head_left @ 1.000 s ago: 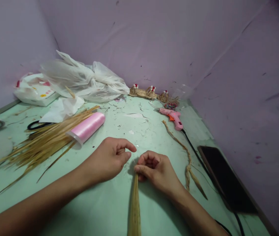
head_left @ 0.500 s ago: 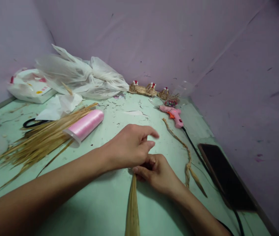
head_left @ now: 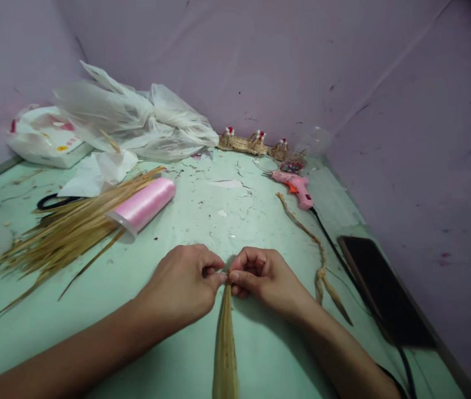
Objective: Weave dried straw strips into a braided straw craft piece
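A long flat dried leaf strip point(head_left: 226, 349) runs from the bottom edge of the view up to a narrow tip at the centre. My right hand point(head_left: 260, 280) pinches that tip between thumb and fingers. Just left of it, my left hand point(head_left: 189, 280) is closed in a pinch, its fingertips meeting those of my right hand. A thin pale thread-like piece shows between the fingertips, too small to make out well. To the right lies a twisted, knotted dried strand point(head_left: 312, 238).
Left are a pink ribbon spool point(head_left: 146, 205), a bundle of dried strips point(head_left: 69, 235) and black-handled scissors point(head_left: 50, 202). Behind are a plastic bag point(head_left: 136, 122) and beaded woven pieces point(head_left: 241, 145). A pink glue gun point(head_left: 296, 185), its cord and a phone point(head_left: 385, 288) lie right.
My left hand has come down and left from above my right hand, and its spread thumb and finger have closed. My right hand still pinches the strip's tip.
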A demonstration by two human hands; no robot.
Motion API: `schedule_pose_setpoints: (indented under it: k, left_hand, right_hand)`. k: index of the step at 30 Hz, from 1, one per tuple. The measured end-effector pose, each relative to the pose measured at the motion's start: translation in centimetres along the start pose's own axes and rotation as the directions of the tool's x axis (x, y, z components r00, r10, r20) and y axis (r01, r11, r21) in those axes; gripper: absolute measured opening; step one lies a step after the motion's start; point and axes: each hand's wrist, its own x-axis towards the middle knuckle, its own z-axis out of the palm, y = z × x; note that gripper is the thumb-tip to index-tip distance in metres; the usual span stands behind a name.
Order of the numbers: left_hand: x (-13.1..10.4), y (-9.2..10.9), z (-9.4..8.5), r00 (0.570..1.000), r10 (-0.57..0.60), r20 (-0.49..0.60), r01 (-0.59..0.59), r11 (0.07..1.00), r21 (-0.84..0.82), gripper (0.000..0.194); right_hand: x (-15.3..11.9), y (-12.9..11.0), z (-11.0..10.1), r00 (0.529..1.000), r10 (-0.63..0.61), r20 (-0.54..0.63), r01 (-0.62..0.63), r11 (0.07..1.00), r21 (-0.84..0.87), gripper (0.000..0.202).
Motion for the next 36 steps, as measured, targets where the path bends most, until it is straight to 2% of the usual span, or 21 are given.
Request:
schedule_pose_setpoints:
  k: [7,16,19,21,23,25,28,33,36]
  left_hand:
    - [0.1,0.7,0.4,0.999,-0.036,-0.002,0.036,0.999,0.028,0.019]
    - [-0.3,0.9,0.6,0.998,0.009,0.057,-0.013,0.997,0.074,0.016]
    - [-0.2,0.6,0.3,0.996,-0.013,0.084,0.015,1.000,-0.018,0.016]
    - [0.1,0.5,0.0,0.997,-0.052,0.055,0.059,0.987,-0.152,0.014]
    - [0.6,0.6,-0.2,0.996,-0.090,0.021,0.092,0.940,-0.330,0.020]
    - [0.9,0.6,-0.2,0.990,-0.130,0.052,0.139,0.871,-0.471,0.022]
    - [1.2,0.5,0.1,0.981,-0.159,0.111,0.194,0.840,-0.507,0.015]
    - [1.3,-0.3,0.5,0.997,-0.061,0.056,0.078,0.922,-0.379,0.012]
    - [1.2,-0.6,0.4,0.997,-0.063,0.040,0.073,0.947,-0.312,0.016]
  right_hand:
    - [0.1,0.3,-0.1,1.000,-0.017,-0.008,0.017,1.000,0.004,0.010]
    - [-0.1,0.3,-0.3,0.999,-0.039,-0.019,0.040,0.999,0.010,0.010]
    - [-0.2,0.4,-0.3,0.999,-0.035,-0.037,0.034,0.999,-0.021,0.009]
    - [-0.2,0.6,-0.1,0.998,-0.054,-0.041,0.052,0.998,-0.034,0.009]
    - [-0.2,0.9,0.1,0.994,-0.102,-0.030,0.100,0.994,-0.042,0.007]
    - [-0.2,1.2,0.3,0.984,-0.178,-0.024,0.176,0.982,-0.072,0.006]
    - [-0.3,1.6,0.6,0.947,-0.319,-0.041,0.307,0.935,-0.178,0.008]
    - [-0.3,2.0,1.0,0.835,-0.549,-0.045,0.500,0.790,-0.355,0.012]
    - [-0.2,2.3,1.0,0.764,-0.643,-0.051,0.568,0.709,-0.417,0.013]
